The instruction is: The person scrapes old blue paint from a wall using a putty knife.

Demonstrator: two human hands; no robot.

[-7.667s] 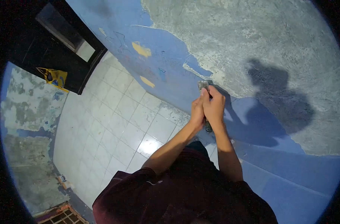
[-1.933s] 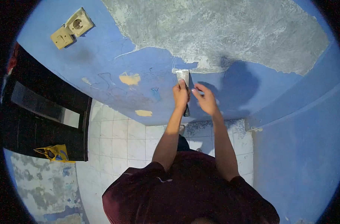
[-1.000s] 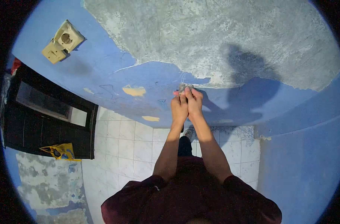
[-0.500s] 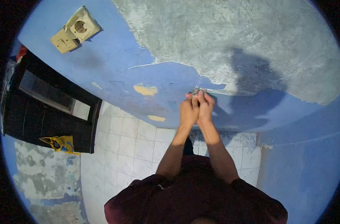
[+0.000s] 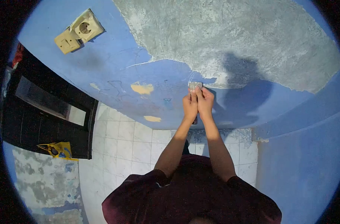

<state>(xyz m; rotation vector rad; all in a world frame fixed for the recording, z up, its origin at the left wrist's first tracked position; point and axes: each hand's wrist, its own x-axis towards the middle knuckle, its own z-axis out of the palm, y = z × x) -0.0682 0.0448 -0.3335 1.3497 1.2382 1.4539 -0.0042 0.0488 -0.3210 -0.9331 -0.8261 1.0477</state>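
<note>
My left hand [image 5: 190,106] and my right hand [image 5: 205,101] are side by side, both closed around a scraper [image 5: 195,86]. Its flat, greyish metal blade points up toward the wall, thumbs lying along it. Below my hands a dark end of the handle shows between the wrists; the rest is hidden by the fingers. The blade's edge is right at the blue painted wall [image 5: 170,80], just under the ragged border where paint gives way to bare grey plaster [image 5: 185,30]. Thin light scratch marks run up from the blade.
A cream socket and switch [image 5: 80,31] sit on the wall at upper left. A dark door or cabinet [image 5: 39,119] stands at left, with a yellow bag [image 5: 59,150] on it. White floor tiles [image 5: 121,149] lie below, and another blue wall [image 5: 300,160] closes the right side.
The scraper blade now stands more upright and shows its flat face, with its handle end visible below the hands. The hands have shifted slightly, and the whole view has moved a little.
</note>
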